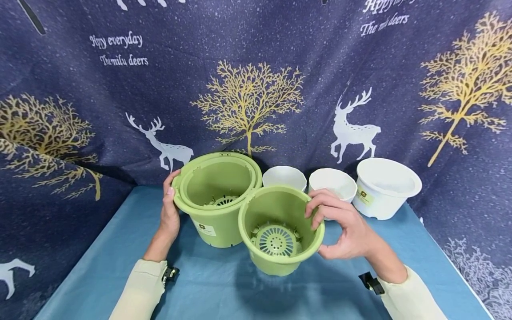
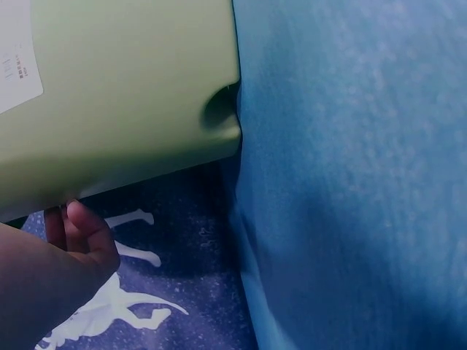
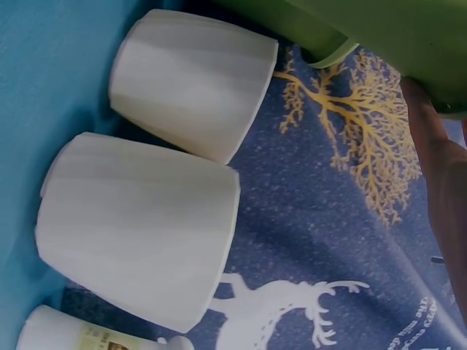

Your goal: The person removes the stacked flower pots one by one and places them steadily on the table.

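Observation:
A large green flower pot [image 1: 228, 229] stands at the back left of the table, with a second green pot [image 1: 214, 180] nested inside it. My left hand [image 1: 170, 211] grips its left rim; in the left wrist view its curled fingers [image 2: 84, 230] are against the pot's side. My right hand [image 1: 346, 226] pinches the right rim of a smaller green flower pot [image 1: 276, 206], fingers inside and thumb outside. This pot is tilted towards me above the cloth, showing its slotted bottom, and overlaps the large pot's right side in the head view.
Two white faceted pots [image 1: 285, 178] [image 1: 334, 182] stand behind the smaller green pot. A round white pot [image 1: 384, 200] with a label is at the back right. Blue cloth covers the table [image 1: 200, 289]; a printed curtain [image 1: 256, 40] hangs behind.

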Available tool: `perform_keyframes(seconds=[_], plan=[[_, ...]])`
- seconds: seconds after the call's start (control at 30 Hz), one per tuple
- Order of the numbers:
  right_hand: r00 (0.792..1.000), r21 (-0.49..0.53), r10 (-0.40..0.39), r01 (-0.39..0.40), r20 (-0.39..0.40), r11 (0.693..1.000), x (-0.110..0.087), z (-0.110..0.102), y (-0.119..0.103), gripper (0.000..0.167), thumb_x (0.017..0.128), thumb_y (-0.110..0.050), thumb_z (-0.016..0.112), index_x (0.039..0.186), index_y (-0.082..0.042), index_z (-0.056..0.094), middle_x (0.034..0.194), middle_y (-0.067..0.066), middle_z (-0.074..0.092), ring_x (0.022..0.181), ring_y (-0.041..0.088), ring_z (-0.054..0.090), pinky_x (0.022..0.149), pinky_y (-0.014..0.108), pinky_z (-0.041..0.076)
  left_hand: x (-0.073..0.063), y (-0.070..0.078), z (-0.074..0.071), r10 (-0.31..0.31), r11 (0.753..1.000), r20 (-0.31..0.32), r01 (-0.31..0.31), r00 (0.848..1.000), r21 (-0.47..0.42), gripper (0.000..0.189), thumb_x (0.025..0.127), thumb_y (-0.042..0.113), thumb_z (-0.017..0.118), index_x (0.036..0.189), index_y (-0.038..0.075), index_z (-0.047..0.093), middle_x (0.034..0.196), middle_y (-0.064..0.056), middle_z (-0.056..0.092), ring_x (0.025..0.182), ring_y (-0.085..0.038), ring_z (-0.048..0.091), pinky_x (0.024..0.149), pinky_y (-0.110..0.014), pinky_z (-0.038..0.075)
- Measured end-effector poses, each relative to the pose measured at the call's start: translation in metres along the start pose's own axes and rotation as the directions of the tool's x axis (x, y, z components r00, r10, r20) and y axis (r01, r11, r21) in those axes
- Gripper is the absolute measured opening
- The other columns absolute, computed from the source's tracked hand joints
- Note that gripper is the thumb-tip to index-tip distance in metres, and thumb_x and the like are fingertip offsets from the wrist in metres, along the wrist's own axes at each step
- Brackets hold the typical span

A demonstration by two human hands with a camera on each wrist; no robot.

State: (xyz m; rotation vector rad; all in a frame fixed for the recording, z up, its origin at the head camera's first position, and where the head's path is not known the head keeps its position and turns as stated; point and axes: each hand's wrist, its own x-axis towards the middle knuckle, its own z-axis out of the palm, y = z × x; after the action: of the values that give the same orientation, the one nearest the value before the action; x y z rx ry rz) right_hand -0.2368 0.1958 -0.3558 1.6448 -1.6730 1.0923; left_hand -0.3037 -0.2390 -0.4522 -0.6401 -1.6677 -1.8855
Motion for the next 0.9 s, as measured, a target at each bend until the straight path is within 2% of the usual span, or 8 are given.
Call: perform_keyframes(seconds=[0.33,0.67,0.9], plan=[[0.996,0.030,0.045,-0.048,0.072,0.998,-0.010,-0.001,0.009,0.044,0.051,-0.001,0.084,0.090,-0.010,0.066,0.107,0.009,0.064,0.111,0.032,0.055,0.108,0.041,0.040,0.000,0.000,0.001,-0.007,1.000,-0.003,0.007,1.000,-0.002,0.059,0.113,0.037,0.030,0.162,0.003,0.034,0.160,-0.016,0.042,0.137,-0.016,0.049,0.116,-0.022,0.034],[0.982,0.051,0.111,-0.120,0.151,0.992,-0.020,-0.001,0.015,0.047,0.054,-0.001,0.087,0.093,-0.015,0.066,0.109,0.004,0.064,0.112,0.033,0.055,0.110,0.040,0.039,0.000,-0.001,0.000,-0.004,1.000,-0.005,0.004,1.000,-0.005,0.058,0.113,0.035,0.029,0.161,0.003,0.035,0.160,-0.014,0.042,0.138,-0.016,0.048,0.116,-0.023,0.034],[0.973,0.056,0.126,-0.139,0.195,0.989,-0.028,0.000,0.022,0.046,0.055,-0.002,0.089,0.093,-0.015,0.067,0.109,0.002,0.063,0.108,0.033,0.056,0.104,0.035,0.043,0.001,-0.001,0.000,0.008,1.000,0.002,-0.008,1.000,-0.021,0.056,0.113,0.031,0.027,0.161,0.003,0.035,0.160,-0.014,0.042,0.138,-0.016,0.048,0.116,-0.022,0.034]])
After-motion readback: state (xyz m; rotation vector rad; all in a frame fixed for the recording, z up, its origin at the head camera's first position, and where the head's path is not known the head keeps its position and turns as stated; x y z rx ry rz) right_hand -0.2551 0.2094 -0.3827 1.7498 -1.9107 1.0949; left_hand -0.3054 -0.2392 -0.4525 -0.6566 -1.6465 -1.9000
